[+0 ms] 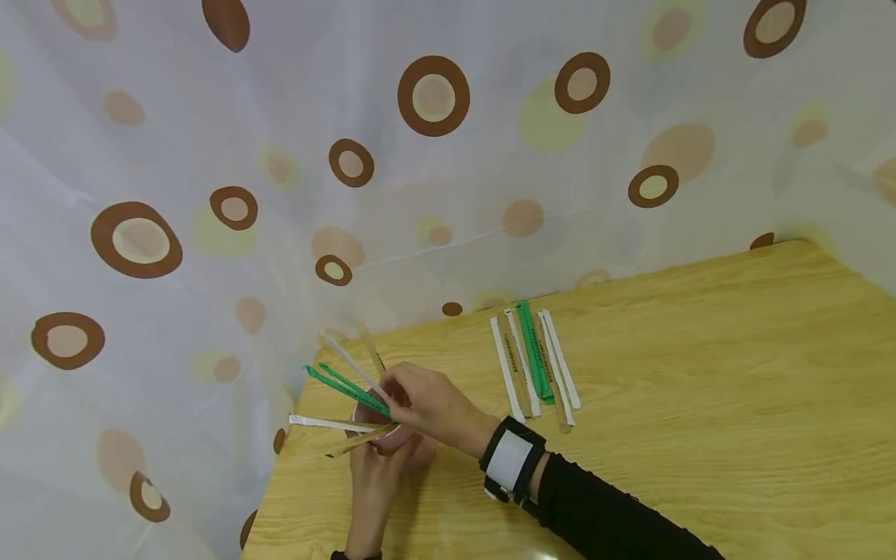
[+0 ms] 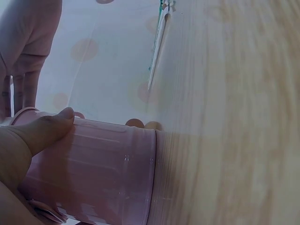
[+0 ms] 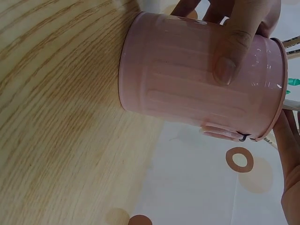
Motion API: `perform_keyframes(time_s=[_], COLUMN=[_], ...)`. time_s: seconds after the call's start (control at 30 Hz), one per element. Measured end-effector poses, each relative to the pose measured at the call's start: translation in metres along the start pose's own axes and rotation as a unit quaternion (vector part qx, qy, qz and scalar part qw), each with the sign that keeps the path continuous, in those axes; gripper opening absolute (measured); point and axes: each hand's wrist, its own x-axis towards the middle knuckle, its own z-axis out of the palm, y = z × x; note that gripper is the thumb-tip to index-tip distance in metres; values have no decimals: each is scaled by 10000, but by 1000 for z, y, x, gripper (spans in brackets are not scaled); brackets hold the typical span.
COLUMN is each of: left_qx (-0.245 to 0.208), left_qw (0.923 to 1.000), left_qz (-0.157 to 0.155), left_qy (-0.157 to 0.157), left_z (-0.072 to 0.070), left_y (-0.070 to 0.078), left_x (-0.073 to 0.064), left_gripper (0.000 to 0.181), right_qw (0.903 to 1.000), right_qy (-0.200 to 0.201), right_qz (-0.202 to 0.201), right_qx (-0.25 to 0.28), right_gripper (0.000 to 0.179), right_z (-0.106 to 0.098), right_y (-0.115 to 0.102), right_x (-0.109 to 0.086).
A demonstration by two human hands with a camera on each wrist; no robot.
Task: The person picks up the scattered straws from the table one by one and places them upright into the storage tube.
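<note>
a slim white straw [image 1: 353,365], pinched by the right hand [image 1: 437,408], slants at the mouth of a glossy pink cup [image 3: 187,70] (gripped in the left hand [image 1: 378,467]) that stands on the table [image 1: 700,389] and holds fanned-out green, brown and white straws [image 1: 346,390].

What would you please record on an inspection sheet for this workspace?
Surface: wood-grain table.
Job's things: pink can upright on the table, with white, green and brown wrapped straws jutting out; more straws lie side by side to its right.
Clutter: nothing seen.
Hands: left hand grips the can; right hand pinches a white straw at its mouth.
Cables: nothing seen.
Surroundings: patterned pale curtain behind the table.
</note>
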Motion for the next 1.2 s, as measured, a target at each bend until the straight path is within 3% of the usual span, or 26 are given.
perform_keyframes(time_s=[0.27,0.6,0.73,0.87,1.0,1.1,1.2], left_qx=[93,-77,7,-42,31,39,-10], left_qw=[9999,9998,10000,10000,9999,9998,9998], left_qz=[-90,172,-31,6,150,147,138], left_qy=[-38,-44,-73,-80,-4,89,127], left_z=[-2,0,-1,-1,-1,0,1], left_y=[4,1,2,1,0,0,0], left_x=[-1,1,1,1,0,0,0], left_gripper=[72,69,71,78,80,79,80], right_qw=[9999,9994,9997,9998,9980,9920,9801], right_qy=[-105,-335,-232,-112,-69,2,157], right_qz=[48,71,72,153,582,1225,1968], right_qx=[-50,31,-60,-77,-242,-312,-222], right_gripper=[19,20,19,18,16,15,14], right_z=[-1,-8,-15,-24,-37,-50,-64], right_y=[-3,-5,-5,0,11,24,40], right_x=[1,3,3,-2,-11,-20,-33])
